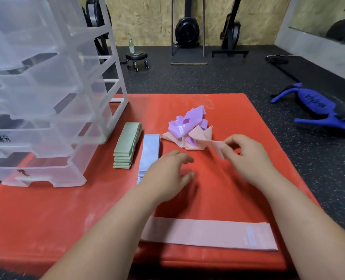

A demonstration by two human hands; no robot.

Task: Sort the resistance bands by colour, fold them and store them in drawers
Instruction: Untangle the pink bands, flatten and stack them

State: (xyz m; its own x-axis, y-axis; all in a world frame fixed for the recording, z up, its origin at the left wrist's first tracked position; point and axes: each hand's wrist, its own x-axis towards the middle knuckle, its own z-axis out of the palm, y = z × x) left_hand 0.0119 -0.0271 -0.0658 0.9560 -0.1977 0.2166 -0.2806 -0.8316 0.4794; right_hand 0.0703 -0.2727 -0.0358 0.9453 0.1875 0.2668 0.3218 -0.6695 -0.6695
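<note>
Pinching pink band [214, 145] w/ right hand [248, 156].

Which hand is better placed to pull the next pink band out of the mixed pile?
The right hand. It already pinches the end of a pink band that leads into the mixed pile. The left hand hovers open over the red mat, holding nothing.

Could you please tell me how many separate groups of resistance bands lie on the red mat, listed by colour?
Green stack: 1
Pale blue stack: 1
Purple tangle: 1
Pink, loose by the purple: 1
Pink, laid flat: 1
Total: 5 groups, 4 colours
</note>
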